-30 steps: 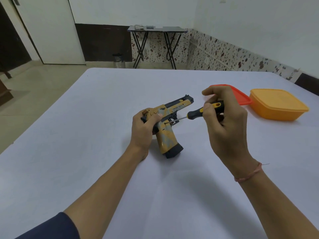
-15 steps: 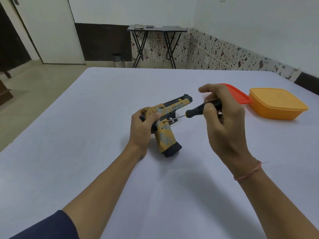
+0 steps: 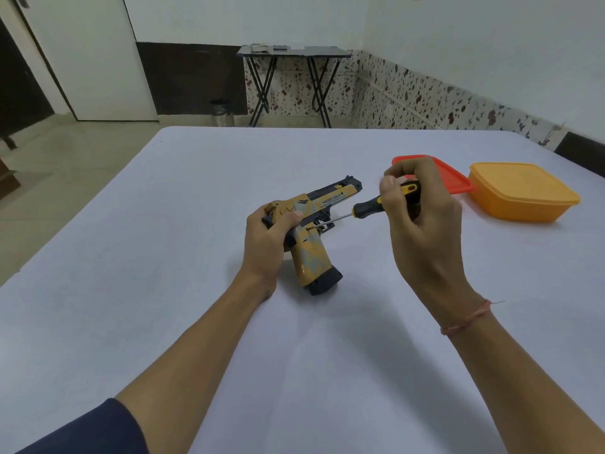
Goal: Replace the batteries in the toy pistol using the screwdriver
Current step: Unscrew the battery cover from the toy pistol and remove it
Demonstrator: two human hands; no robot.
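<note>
- Well, the toy pistol lies on its side near the middle of the white tabletop, muzzle pointing away and to the right, black grip base toward the person.
- The left hand grips the rear of the pistol, thumb laid across its upper side, pinning it down.
- The right hand is curled round the black-and-yellow handle of the screwdriver, raised above the tabletop.
- The screwdriver's thin shaft slants down to the left, and its tip meets the pistol's side just above the grip, by the trigger; it seems to sit in a screw there, though that spot is too small to be sure.
- Beyond the right hand a red lid lies flat, partly hidden by the fingers, with an orange plastic box just beside it.
- A reddish thread circles the right wrist.
- Against the far wall stands a black folding table.
</note>
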